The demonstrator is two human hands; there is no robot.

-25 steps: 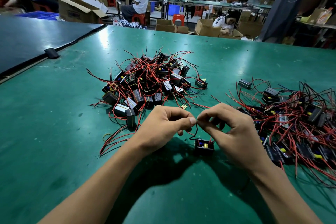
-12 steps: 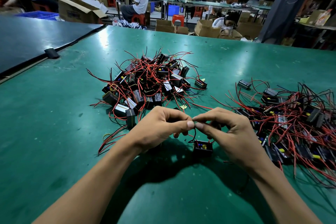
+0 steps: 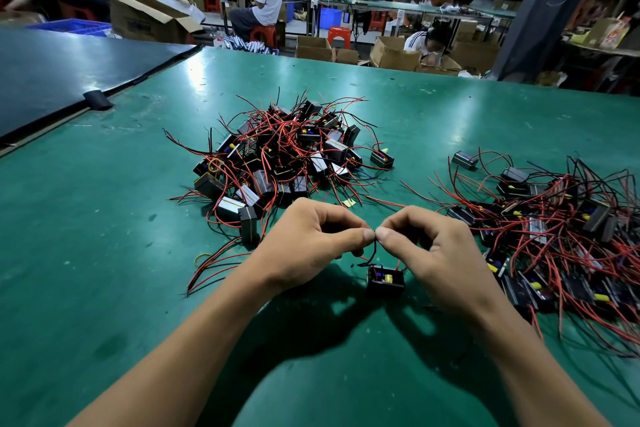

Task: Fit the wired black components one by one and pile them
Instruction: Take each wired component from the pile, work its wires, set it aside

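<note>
A small black component (image 3: 385, 281) with a yellow and a blue part inside sits on the green table (image 3: 104, 270) below my hands. Its thin black wire rises to my fingertips. My left hand (image 3: 311, 243) and my right hand (image 3: 440, 253) meet thumb to thumb above it, each pinching the wire. A tangled pile of black components with red wires (image 3: 287, 156) lies beyond my left hand. A second, flatter heap of wired components (image 3: 561, 229) spreads to the right of my right hand.
A dark panel (image 3: 52, 80) lies on the table's far left, with a black tape patch (image 3: 97, 100) at its edge. Loose red wires (image 3: 221, 263) trail left of my left wrist. Beyond the table people sit among cardboard boxes and red stools.
Both hands have drawn a little closer together and lower over the component, so the thumbs now touch. The component stays in place on the table.
</note>
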